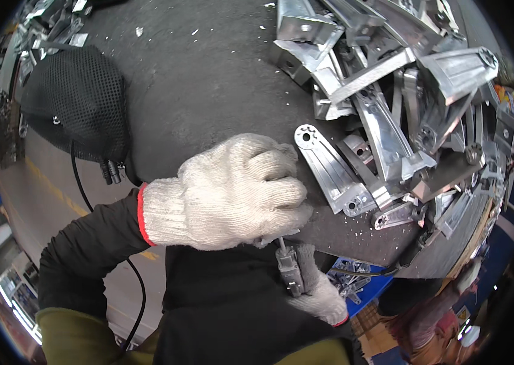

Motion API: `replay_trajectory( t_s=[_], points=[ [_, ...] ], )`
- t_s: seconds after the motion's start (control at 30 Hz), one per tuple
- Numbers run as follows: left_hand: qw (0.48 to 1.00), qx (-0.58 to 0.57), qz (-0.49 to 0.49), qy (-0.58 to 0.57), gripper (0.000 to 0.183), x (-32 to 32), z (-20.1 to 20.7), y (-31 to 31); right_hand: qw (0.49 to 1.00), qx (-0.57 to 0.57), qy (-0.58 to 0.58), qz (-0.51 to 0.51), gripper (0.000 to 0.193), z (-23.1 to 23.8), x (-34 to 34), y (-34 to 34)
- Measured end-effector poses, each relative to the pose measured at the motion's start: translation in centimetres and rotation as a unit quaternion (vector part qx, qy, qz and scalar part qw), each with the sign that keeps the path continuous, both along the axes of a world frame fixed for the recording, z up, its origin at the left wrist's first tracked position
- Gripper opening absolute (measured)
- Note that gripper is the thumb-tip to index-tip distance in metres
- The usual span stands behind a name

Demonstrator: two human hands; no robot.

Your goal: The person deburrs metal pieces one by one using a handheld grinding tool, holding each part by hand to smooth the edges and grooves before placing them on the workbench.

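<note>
My left hand (239, 194), in a white knit glove with a red cuff, is over the near edge of the dark table. Its fingers are curled round something mostly hidden; only a small bit of metal shows below them. Lower and to the right, my right hand (321, 299) is gloved too and closed on a grey handheld tool with a thin shaft (289, 267). The shaft points up at the underside of my left hand; whether it touches anything there is hidden. Just right of my left fingers lies a silver cast metal bracket (330, 170) with a round holed end.
A heap of similar metal brackets (385, 121) covers the table's right side. At the left edge sits a black mesh-covered object (77, 103) with a cable. More metal parts lie far left. A blue bin (360, 283) below the table holds small parts. Another person (433, 322) is at lower right.
</note>
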State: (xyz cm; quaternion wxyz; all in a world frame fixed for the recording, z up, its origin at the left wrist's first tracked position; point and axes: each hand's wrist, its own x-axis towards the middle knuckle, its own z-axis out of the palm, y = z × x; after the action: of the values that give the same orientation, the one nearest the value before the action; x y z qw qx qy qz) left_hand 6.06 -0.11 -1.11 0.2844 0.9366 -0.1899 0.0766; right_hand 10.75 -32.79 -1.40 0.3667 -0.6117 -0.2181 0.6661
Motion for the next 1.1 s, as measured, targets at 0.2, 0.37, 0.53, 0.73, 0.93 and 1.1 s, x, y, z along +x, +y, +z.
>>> replay_trajectory(
  t_s=[0.2, 0.37, 0.53, 0.73, 0.93, 1.1],
  points=[
    [1.000, -0.011, -0.010, -0.008, 0.054, -0.2, -0.7, 0.1, 0.993, -0.006, -0.107, -0.053, 0.097, 0.2, -1.2, 1.3],
    [1.000, 0.002, -0.016, -0.023, 0.054, -0.4, -1.2, 0.1, 0.980, -0.069, -0.145, -0.114, 0.084, 0.7, -2.2, 1.0],
    [0.999, -0.022, -0.009, -0.041, 0.036, 0.0, -0.8, 0.1, 0.941, -0.198, -0.217, 0.168, 0.076, 4.9, 0.2, 5.3],
    [1.000, 0.022, -0.014, -0.005, 0.058, -0.1, -0.2, 0.0, 0.974, -0.152, -0.168, 0.001, 0.087, 2.7, -1.3, 2.9],
    [0.999, 0.025, -0.025, 0.030, 0.063, -1.0, -0.3, 0.2, 0.958, -0.016, -0.285, -0.018, 0.094, 1.3, -2.6, 1.8],
    [0.998, 0.030, -0.039, 0.030, 0.067, -0.6, 0.4, 0.5, 0.943, -0.126, -0.292, 0.096, 0.073, 4.2, -1.7, 3.8]
  ],
)
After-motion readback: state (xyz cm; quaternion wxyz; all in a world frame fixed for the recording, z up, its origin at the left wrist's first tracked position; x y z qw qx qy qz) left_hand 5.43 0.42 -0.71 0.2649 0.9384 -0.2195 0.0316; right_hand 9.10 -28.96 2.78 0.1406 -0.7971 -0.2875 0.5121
